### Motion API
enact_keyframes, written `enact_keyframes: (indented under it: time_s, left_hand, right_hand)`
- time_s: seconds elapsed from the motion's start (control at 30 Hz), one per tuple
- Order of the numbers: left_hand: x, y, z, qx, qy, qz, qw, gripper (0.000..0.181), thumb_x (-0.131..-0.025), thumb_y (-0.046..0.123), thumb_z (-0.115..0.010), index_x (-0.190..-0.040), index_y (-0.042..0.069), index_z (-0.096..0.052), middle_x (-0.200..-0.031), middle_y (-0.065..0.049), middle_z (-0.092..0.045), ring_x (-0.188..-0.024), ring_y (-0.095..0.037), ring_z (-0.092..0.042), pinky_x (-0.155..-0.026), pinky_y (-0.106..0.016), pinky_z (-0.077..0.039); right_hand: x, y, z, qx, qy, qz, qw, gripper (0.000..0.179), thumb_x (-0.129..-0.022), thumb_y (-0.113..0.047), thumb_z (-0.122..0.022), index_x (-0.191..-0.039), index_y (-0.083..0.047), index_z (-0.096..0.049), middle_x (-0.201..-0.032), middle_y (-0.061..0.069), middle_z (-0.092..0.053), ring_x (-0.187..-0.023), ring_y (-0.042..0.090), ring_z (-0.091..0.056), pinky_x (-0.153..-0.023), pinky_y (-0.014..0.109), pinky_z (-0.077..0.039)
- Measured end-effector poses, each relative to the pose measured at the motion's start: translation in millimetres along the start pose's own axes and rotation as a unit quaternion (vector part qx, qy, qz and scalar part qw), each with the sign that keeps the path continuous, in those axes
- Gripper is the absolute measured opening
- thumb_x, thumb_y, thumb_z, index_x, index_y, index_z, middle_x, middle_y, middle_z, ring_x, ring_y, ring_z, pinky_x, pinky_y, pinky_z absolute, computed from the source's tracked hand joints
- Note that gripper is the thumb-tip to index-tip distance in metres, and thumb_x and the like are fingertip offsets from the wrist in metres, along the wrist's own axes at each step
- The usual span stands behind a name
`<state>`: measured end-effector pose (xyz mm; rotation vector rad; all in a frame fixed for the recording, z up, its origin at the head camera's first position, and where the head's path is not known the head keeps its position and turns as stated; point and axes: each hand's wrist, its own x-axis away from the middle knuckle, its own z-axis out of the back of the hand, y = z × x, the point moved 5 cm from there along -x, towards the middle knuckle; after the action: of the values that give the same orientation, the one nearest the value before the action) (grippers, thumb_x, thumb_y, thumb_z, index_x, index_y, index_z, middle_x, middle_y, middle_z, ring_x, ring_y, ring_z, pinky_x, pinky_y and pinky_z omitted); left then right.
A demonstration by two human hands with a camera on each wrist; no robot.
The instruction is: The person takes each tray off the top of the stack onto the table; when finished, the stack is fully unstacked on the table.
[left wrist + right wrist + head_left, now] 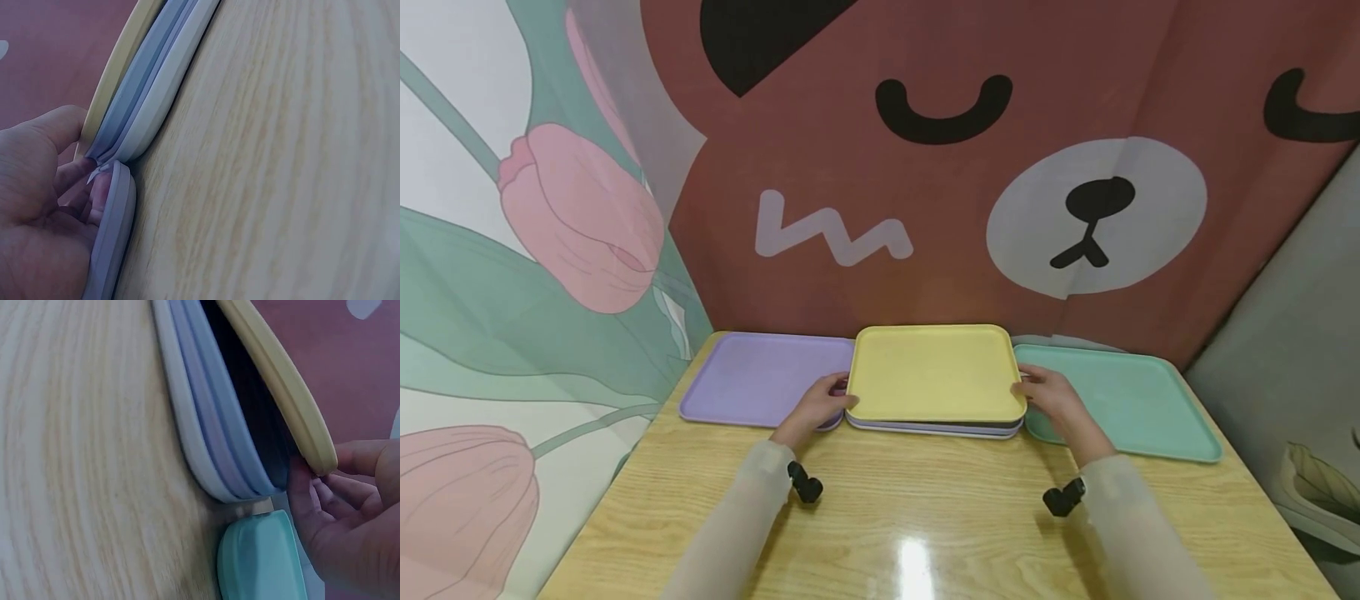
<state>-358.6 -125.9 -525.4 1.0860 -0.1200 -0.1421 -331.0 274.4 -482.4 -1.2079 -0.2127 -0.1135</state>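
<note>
A yellow tray (936,375) lies on top of a stack of trays at mid-table. My left hand (818,407) holds its left edge, thumb on the rim and fingers at the stack's corner. At the opposite edge my right hand (1060,404) pinches the yellow tray between thumb and fingers. In the right wrist view the yellow rim (281,381) is tilted up, with a dark gap over the blue tray (231,400). Below that come a lilac tray (203,406) and a white tray (178,406) at the bottom, on the wood.
A purple tray (767,379) lies left of the stack, close to my left fingers. On the right is a mint green tray (1127,400), partly under my right hand. The wooden table (880,508) meets a bear-print cloth (820,292) at the back.
</note>
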Motion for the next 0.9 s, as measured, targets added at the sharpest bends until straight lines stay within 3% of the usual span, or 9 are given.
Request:
enact_keyframes:
  time_s: [0.13,0.37,0.63,0.9]
  left_hand:
    - [0.8,0.7,0.3,0.004,-0.005,-0.004,1.0,0.06,-0.088,0.01,-0.073,-0.142,-0.007,-0.052,-0.128,-0.02,-0.064,-0.116,-0.033,-0.061,-0.104,-0.046,-0.048]
    - [3.2,1.2,1.8,-0.002,-0.011,0.003,0.9999,0.062,-0.089,0.014,-0.074,-0.144,-0.005,-0.051,-0.129,-0.018,-0.062,-0.115,-0.031,-0.059,-0.103,-0.046,-0.047]
    - [3.1,1.3,1.6,-0.003,-0.013,-0.009,0.9999,0.059,-0.092,0.017,-0.073,-0.141,-0.007,-0.052,-0.125,-0.019,-0.063,-0.113,-0.031,-0.059,-0.102,-0.047,-0.047]
    - [1.0,1.7,-0.9,-0.005,-0.005,-0.015,0.9999,0.057,-0.093,0.019,-0.073,-0.14,-0.008,-0.053,-0.125,-0.02,-0.065,-0.112,-0.031,-0.061,-0.103,-0.047,-0.048]
  right_hand:
    - [2.8,-1,3,-0.06,-0.013,-0.006,0.9981,0.066,-0.101,-0.015,-0.06,-0.159,-0.003,-0.029,-0.137,0.022,-0.058,-0.093,0.009,-0.067,-0.086,0.033,-0.057]
    - [7.0,5,7,-0.146,-0.017,-0.019,0.989,0.069,-0.1,-0.013,-0.062,-0.16,-0.006,-0.028,-0.108,-0.006,-0.071,-0.086,0.007,-0.072,-0.075,0.027,-0.059]
    - [18.9,11,9,-0.192,-0.013,-0.01,0.9813,0.068,-0.102,-0.01,-0.059,-0.16,-0.002,-0.023,-0.097,-0.01,-0.071,-0.082,0.007,-0.07,-0.071,0.026,-0.058]
    - [37.7,25,24,-0.224,-0.017,0.004,0.9745,0.07,-0.103,-0.008,-0.057,-0.16,0.002,-0.017,-0.096,-0.01,-0.071,-0.085,0.006,-0.07,-0.074,0.024,-0.058]
